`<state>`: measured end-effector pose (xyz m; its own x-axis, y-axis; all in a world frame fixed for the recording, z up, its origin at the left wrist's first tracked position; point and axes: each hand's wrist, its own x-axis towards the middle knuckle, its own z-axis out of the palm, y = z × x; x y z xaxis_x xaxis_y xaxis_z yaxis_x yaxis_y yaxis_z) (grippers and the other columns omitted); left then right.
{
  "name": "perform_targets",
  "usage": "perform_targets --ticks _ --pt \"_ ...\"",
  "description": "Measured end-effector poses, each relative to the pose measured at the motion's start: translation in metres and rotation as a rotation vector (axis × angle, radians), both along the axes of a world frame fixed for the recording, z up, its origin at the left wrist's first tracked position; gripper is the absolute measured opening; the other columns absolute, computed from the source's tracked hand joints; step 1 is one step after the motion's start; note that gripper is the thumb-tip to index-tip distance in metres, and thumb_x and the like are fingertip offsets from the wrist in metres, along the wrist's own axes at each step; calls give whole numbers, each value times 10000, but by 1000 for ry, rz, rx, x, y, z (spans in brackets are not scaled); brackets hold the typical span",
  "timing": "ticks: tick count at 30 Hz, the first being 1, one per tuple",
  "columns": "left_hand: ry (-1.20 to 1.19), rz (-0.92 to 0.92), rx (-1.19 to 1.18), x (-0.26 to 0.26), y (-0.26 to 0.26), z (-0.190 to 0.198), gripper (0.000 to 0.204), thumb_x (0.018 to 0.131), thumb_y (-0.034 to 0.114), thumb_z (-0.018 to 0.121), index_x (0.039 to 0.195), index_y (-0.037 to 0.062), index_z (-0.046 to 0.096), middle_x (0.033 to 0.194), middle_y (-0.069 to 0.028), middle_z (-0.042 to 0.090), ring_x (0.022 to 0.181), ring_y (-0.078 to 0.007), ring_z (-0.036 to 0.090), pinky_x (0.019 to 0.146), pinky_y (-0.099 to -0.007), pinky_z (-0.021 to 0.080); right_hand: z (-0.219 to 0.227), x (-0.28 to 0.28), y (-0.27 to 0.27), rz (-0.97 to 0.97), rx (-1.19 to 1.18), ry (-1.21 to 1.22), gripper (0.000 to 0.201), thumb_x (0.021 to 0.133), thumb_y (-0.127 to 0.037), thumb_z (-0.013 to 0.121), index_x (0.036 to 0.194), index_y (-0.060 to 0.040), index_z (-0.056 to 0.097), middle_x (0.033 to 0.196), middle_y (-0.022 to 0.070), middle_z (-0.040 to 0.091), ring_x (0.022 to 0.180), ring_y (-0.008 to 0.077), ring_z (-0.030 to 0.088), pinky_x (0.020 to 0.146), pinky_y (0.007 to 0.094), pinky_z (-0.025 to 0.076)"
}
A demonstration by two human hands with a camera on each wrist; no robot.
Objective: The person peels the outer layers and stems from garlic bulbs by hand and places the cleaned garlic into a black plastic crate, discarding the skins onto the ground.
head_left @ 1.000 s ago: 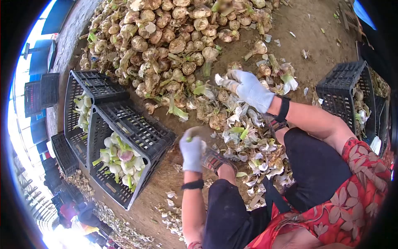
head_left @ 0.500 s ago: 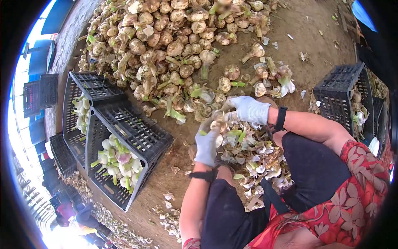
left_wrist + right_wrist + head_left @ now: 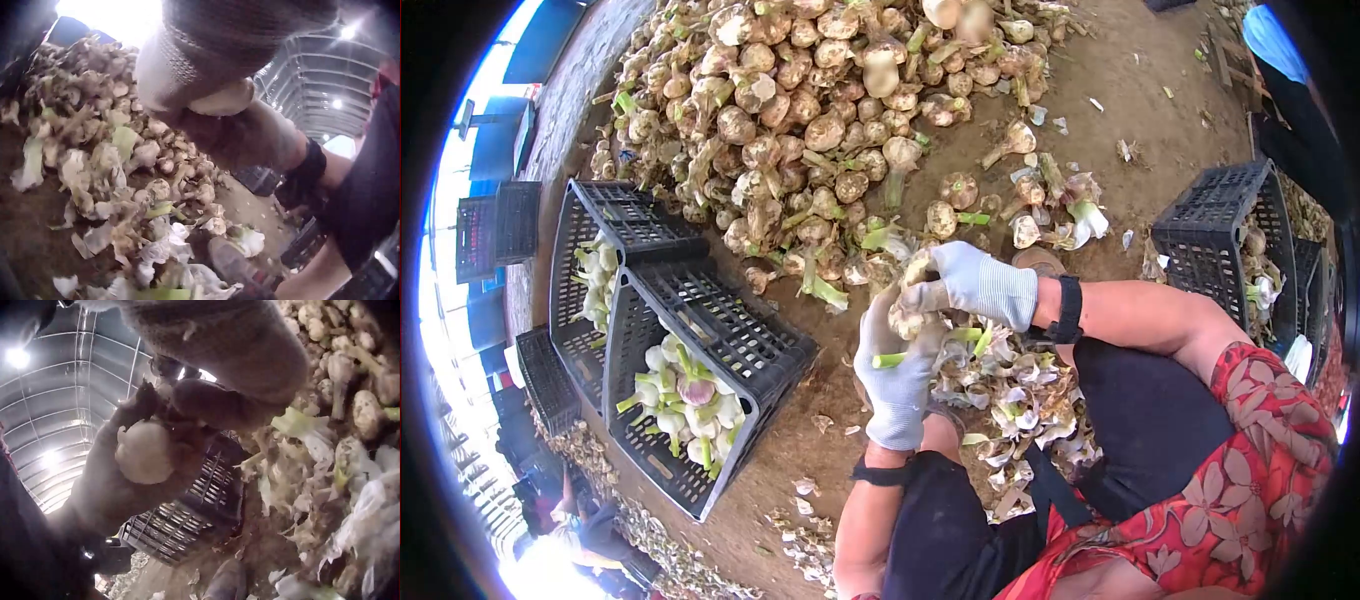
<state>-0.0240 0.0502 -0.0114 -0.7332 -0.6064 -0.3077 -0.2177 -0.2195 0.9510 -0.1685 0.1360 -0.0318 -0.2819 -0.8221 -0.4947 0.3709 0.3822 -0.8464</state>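
In the head view my gloved left hand [image 3: 895,385] grips a garlic bulb [image 3: 908,320] in front of my knees. A cut green stem [image 3: 888,360] sticks out from the same hand. My gloved right hand [image 3: 985,285] meets it from the other side, with curled fingers pinching the bulb's upper part. The right wrist view shows a smooth white bulb surface [image 3: 145,452] within the left hand's grasp. Loose skins [image 3: 1040,400] lie heaped on the ground just below the hands. Beyond them rises a big pile of untrimmed garlic [image 3: 800,130].
Two black crates [image 3: 720,310] lie on their sides at the left, with trimmed white garlic [image 3: 690,395] inside. Another black crate [image 3: 1210,220] stands at the right. A few loose bulbs [image 3: 958,190] are scattered on the dirt floor near the pile.
My hands were apart a second ago, the right near the pile's edge. The right came back toward me, the left moved up and right, and both now meet at the garlic bulb.
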Motion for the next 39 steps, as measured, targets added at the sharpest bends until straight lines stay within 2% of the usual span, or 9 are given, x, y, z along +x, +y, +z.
perform_targets --ticks 6,14,17,20,27,31,34,37,39 --pt "4 137 313 12 -7 4 583 807 121 750 1308 -29 492 1072 -75 621 876 -104 594 744 -227 500 -3 0 1 -30 -52 -316 301 904 -275 653 999 10 635 725 34 635 535 103 581 479 247 489" --pt "-56 7 -231 14 -11 2 554 759 66 729 1255 -78 528 1073 -67 612 841 -109 596 743 -241 500 17 0 -9 2 -75 -30 241 887 -253 673 922 -14 666 766 7 647 682 84 609 580 237 494" --pt "1 117 172 11 -6 13 589 768 125 748 1271 -76 516 1082 -72 618 856 -111 599 748 -242 498 21 -4 -10 62 -22 -132 229 896 -240 661 939 -16 675 754 15 658 610 71 585 531 237 484" --pt "40 149 285 15 -7 11 705 784 270 751 1326 -63 449 1134 -111 600 945 -153 609 796 -264 513 9 -3 -7 53 -58 -177 215 895 -221 649 944 -13 674 727 20 649 558 77 576 498 240 482" --pt "-21 139 445 15 -13 3 559 870 461 625 1198 13 557 961 -92 636 743 -186 612 657 -299 518 9 -4 -5 60 -25 -168 235 874 -191 634 973 21 659 762 58 665 627 106 603 567 269 502" --pt "101 194 1099 17 -20 -4 649 906 657 412 1123 74 597 856 -107 654 627 -232 591 548 -332 469 6 4 -5 52 -151 379 168 870 -148 647 941 4 643 782 22 649 714 70 575 642 252 491" --pt "37 121 1026 12 -25 -5 652 910 656 403 1127 72 595 862 -110 661 630 -228 599 560 -321 485 16 6 -8 32 53 87 171 864 -128 640 967 9 631 813 24 654 758 74 571 677 267 492" --pt "23 270 258 1 -2 -2 565 942 561 465 1192 63 556 1002 -87 644 753 -189 623 628 -323 528 14 10 -9 -81 -117 144 153 868 -115 622 972 -2 620 816 23 647 753 89 584 683 272 493" --pt "41 271 121 9 -5 -11 514 952 489 520 1235 60 519 1121 -65 602 865 -154 624 694 -325 539 20 14 -8 -7 -129 174 206 843 -111 588 1014 -2 625 848 120 665 784 160 618 726 321 497"
